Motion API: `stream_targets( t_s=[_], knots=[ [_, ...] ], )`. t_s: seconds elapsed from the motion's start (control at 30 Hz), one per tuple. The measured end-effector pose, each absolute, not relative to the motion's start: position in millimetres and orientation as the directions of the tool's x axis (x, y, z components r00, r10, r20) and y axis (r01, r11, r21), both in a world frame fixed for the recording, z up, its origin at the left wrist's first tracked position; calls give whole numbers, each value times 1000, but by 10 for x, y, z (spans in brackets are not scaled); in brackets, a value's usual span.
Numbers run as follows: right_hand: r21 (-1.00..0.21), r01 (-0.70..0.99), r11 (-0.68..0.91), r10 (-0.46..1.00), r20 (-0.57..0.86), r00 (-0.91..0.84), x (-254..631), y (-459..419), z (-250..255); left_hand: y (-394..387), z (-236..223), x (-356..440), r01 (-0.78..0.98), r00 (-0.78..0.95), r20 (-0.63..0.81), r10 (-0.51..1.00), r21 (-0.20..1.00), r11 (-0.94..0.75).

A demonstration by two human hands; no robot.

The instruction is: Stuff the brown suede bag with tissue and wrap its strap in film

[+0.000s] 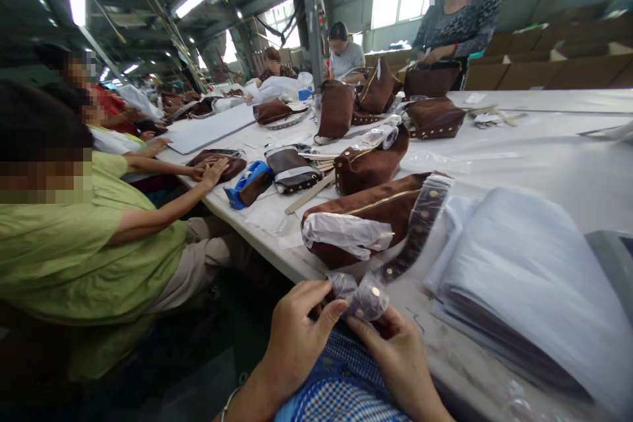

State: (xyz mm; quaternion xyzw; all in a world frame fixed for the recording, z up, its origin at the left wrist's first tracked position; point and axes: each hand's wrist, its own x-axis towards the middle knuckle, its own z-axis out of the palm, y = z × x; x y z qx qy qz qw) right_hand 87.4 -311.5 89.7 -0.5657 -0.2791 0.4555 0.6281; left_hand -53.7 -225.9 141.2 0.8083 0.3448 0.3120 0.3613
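Note:
My left hand [298, 328] and my right hand [393, 346] are close together at the table's near edge. Between them is the plastic-wrapped end of a bag strap [368, 297], with gold studs showing through the film. Fingers and thumbs of both hands pinch it from either side. The dark studded strap runs up along the right of a brown handbag [363, 206], which lies just beyond my hands. This bag has a gold zip, and crumpled white wrapping [346, 235] covers part of its front.
A stack of clear plastic bags [524, 277] lies to the right. Behind are another brown bag [368, 165], a black bag [293, 168] and a blue tape dispenser [250, 183]. At left, a person in a green shirt [138, 231] handles a brown bag; several people work farther along.

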Motion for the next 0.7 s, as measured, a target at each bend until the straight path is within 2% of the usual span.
stream_targets(
  t_s=[0.1, 0.23, 0.33, 0.43, 0.53, 0.7],
  knots=[
    [-997, 36, -67, 901, -45, 431, 863, -3146, 896, -2247, 1438, -522, 330, 592, 101, 799, 874, -356],
    [-977, 213, -24, 915, 65, 398, 866, -3185, 879, -2243, 1392, -475, 312, 560, 41, 828, 915, -256],
    [-954, 300, -1, 921, 116, 372, 890, -3205, 858, -2240, 1332, -473, 311, 574, 85, 815, 898, -312],
    [-919, 392, 43, 922, 187, 338, 927, -3220, 848, -2206, 1316, -515, 329, 625, 192, 756, 814, -479],
    [-923, 378, 72, 924, 204, 323, 950, -3235, 854, -2137, 1343, -573, 324, 720, 277, 637, 677, -661],
    [-988, 152, 14, 968, 52, 247, 931, -3273, 861, -2017, 1388, -654, 237, 858, 247, 450, 587, -774]
  ],
)
